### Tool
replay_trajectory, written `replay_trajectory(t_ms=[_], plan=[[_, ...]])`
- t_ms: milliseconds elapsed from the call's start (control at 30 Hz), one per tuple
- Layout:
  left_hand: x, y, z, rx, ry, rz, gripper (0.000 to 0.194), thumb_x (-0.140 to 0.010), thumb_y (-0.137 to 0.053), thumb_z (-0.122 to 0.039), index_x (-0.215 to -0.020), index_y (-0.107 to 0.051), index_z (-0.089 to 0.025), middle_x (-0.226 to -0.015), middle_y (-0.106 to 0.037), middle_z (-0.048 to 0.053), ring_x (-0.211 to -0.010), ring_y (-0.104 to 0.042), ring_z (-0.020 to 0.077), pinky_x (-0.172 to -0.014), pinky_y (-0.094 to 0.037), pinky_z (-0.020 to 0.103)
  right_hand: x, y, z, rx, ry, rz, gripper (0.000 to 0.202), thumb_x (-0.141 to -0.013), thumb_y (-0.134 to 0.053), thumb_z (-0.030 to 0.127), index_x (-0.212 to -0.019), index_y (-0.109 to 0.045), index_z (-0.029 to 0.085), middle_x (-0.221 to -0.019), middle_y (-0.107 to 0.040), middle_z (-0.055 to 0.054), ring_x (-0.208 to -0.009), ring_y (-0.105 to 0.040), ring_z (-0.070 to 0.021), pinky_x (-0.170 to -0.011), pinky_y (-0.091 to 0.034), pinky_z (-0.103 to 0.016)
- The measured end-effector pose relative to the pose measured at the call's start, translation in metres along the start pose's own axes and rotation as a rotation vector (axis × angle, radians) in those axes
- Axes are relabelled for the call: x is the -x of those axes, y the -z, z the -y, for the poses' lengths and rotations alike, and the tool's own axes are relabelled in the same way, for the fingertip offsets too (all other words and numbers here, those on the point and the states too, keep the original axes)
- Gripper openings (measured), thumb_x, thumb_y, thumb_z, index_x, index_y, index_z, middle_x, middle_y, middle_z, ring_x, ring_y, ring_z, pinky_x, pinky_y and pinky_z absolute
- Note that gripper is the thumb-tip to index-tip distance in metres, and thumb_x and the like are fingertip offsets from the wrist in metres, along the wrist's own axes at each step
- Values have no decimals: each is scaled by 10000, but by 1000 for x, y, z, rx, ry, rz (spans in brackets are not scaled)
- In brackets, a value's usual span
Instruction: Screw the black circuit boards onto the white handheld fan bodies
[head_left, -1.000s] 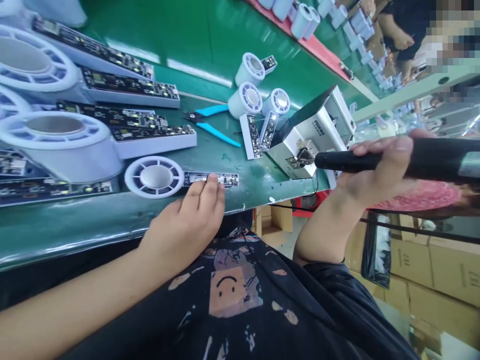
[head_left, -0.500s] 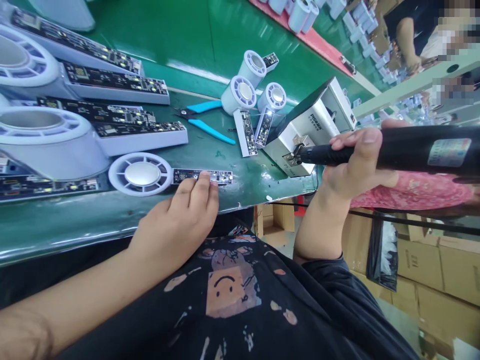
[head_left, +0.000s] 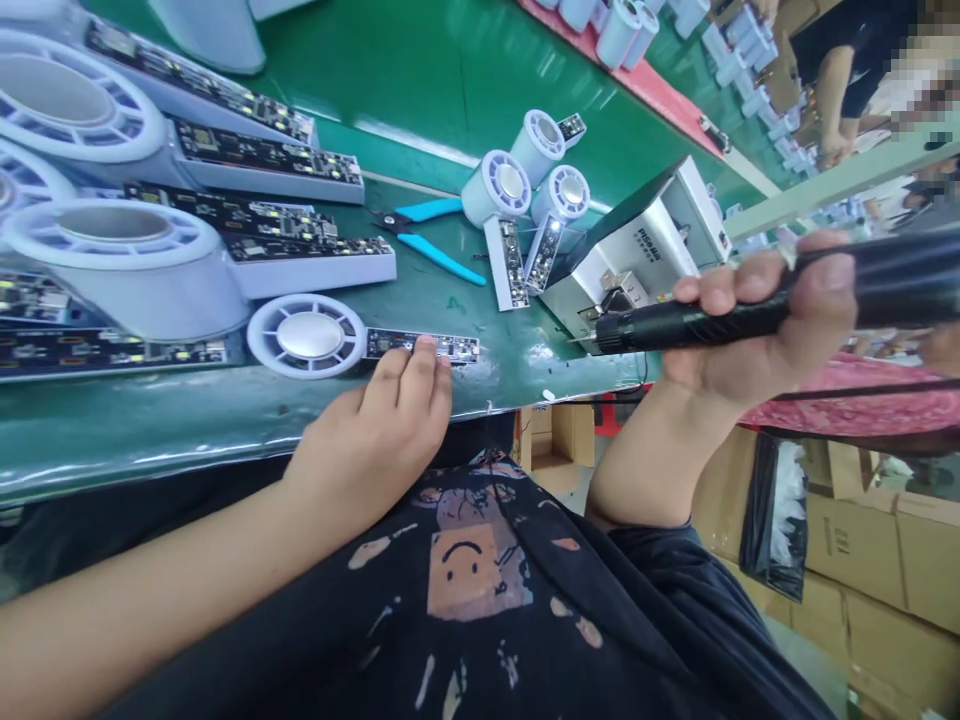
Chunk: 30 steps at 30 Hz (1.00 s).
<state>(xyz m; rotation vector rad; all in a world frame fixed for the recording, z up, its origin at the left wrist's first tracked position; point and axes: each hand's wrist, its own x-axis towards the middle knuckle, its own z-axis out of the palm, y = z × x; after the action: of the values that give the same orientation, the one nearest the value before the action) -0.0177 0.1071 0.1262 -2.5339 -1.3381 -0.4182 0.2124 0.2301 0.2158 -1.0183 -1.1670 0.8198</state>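
A white handheld fan (head_left: 306,335) lies on the green bench, its handle exposing a black circuit board (head_left: 386,343). Curled over that handle, the fingers of my left hand (head_left: 382,420) hold it, hiding part of the board. My right hand (head_left: 765,320) grips a black electric screwdriver (head_left: 675,325) held level, its thin bit pointing left. The bit is just in front of a silver screw feeder (head_left: 637,255), apart from the fan; whether a screw sits on it is too small to tell.
Several similar fans with bare boards (head_left: 124,250) crowd the left side. Blue-handled cutters (head_left: 442,258) and three more fans (head_left: 510,185) lie behind. Cardboard boxes (head_left: 862,540) are stacked at lower right. A co-worker's arm (head_left: 834,100) shows at the upper right.
My right hand has drawn the screwdriver back from the screw feeder, so its bit now shows. The left hand stays on the fan's handle. The whole view has shifted slightly.
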Motion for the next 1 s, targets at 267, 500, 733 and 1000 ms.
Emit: replay_trajectory(t_ms=[267, 500, 733, 1000], plan=[[-3, -6, -10, -74, 59, -4, 278, -932, -513, -29, -1132, -701, 18, -1183, -732, 238, -958, -742, 298, -521, -497, 279, 36, -64, 5, -332, -107, 94, 190, -832, -536, 286, -982, -426, 246, -612, -443, 131, -504, -531, -26, -556, -523, -207], [-7, -6, -15, -22, 174, 116, 311, -976, -460, -74, -1187, -665, 27, -1083, -742, 227, -973, -739, 259, -510, -486, 239, 64, -128, -9, -175, 33, 204, 228, -950, -571, 401, -828, -526, 213, -628, -418, 68, -469, -459, -57, -491, -466, -274], [-8, -2, -11, -70, 167, 68, 281, -943, -477, -34, -1106, -699, 19, -931, -761, 165, -692, -703, 178, -406, -366, 241, 70, -138, -26, -258, 2, 310, 184, -813, -631, 188, -966, -531, 211, -612, -520, 89, -460, -484, -93, -475, -453, -294], [-6, -6, -12, 19, 167, 95, 344, -983, -382, -54, -1131, -686, 9, -913, -756, 174, -689, -689, 175, -450, -405, 245, 74, -139, -15, -120, -31, 328, 259, -925, -600, 496, -951, -509, 254, -619, -463, 79, -460, -484, -91, -497, -465, -300]])
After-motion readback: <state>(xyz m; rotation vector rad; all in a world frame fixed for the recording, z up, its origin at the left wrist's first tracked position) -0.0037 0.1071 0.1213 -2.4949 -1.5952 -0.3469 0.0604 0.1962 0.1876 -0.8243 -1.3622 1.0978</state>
